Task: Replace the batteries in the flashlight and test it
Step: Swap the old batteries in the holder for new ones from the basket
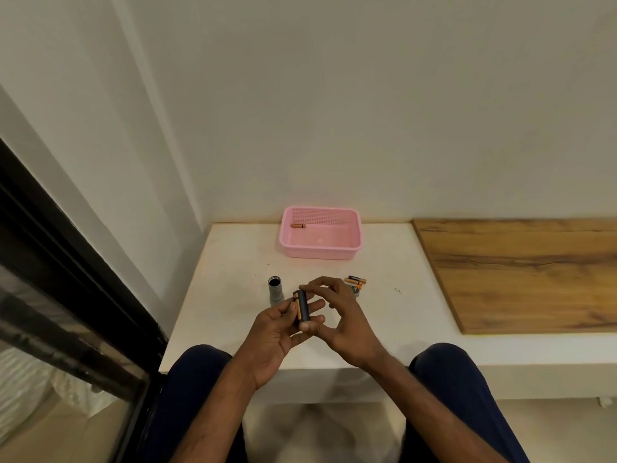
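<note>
Grey cylindrical flashlight body (pixel 275 291) upright on white table (pixel 233 262), open end up, just left of hands. Left hand (pixel 280 332) closed around black battery holder with orange-and-black cells (pixel 301 309). Right hand (pixel 337 315) pinching holder's top end between fingertips (pixel 305 288). One copper-coloured battery (pixel 297 225) in pink plastic basket (pixel 320 232). Spare orange-and-black batteries (pixel 355 281) right of hands, beside what is probably the round end cap (pixel 355 290). Risks: cell seated reversed, lamp dead on test; used and fresh cells confused.
</note>
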